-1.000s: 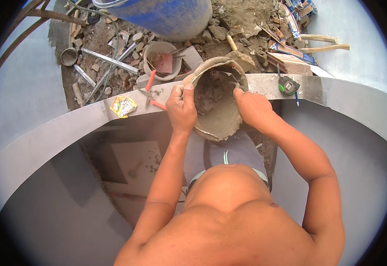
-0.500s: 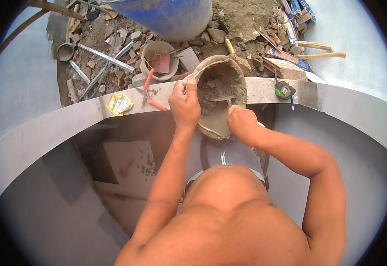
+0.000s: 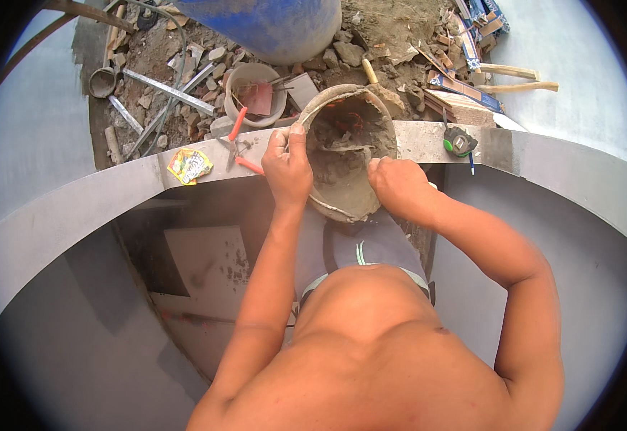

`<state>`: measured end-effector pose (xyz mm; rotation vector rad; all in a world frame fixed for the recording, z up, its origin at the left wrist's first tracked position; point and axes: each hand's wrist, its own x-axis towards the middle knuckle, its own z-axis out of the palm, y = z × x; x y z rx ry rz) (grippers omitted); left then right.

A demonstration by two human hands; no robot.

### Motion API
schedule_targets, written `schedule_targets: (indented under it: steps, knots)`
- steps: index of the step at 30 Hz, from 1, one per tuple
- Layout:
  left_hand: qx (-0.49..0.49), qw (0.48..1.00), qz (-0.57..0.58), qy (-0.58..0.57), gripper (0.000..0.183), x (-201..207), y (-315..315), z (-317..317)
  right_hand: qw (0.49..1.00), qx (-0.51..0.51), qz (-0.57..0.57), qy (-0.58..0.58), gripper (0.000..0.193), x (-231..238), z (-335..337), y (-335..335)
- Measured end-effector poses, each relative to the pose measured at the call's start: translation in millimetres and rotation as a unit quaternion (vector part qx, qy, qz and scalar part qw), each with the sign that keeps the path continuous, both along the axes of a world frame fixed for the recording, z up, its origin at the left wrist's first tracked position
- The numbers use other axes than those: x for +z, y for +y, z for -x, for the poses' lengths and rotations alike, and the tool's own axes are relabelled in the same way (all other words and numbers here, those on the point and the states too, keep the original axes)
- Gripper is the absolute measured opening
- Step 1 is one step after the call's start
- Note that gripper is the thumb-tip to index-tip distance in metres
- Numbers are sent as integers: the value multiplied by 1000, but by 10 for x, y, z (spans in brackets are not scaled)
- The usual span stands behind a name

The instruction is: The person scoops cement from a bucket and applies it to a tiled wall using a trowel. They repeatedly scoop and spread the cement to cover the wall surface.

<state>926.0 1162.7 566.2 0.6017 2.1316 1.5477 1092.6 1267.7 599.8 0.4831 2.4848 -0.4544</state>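
Note:
A mortar-caked bucket [image 3: 314,108] is tipped toward me against the ledge, its mouth facing up at me. My left hand [image 3: 289,169] is closed on its left rim, thumb at the edge. Wet grey mortar [image 3: 336,176] coats the inside. With my right hand [image 3: 402,185] I grip a trowel by its handle, mostly hidden in my fist. The trowel's blade [image 3: 347,149], smeared with mortar, lies inside the bucket. Left of the bucket, red-handled pliers [image 3: 235,149] rest spread on the ledge.
The curved ledge [image 3: 417,144] holds a yellow packet [image 3: 190,166] and a tape measure [image 3: 459,141]. Beyond lie rubble, a small pail [image 3: 282,108], a large blue drum [image 3: 274,29], metal bars [image 3: 169,92], a yellow-handled tool [image 3: 369,70], stacked tiles [image 3: 460,105] and wooden handles [image 3: 518,87].
The trowel and my right hand have shifted slightly up within the bucket. My left hand stays on the rim. The whole view has moved a little.

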Motion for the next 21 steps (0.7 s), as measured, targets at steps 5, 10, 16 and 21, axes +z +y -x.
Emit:
schedule_targets:
  steps: [5,10,16,21]
  knots:
    - [3,999,-38,-17,29,-66,31,-1,968,142,-194,-66,26,186,-113,-441]
    - [-2,999,-7,-47,28,4,75,-20,984,117,-113,-71,22,-188,-34,-305]
    - [-7,999,-43,-29,25,-36,10,-17,942,-199,206,-176,20,398,263,437]
    - [-7,999,-38,-28,27,-55,-12,-40,960,-208,144,-119,21,-90,154,357]
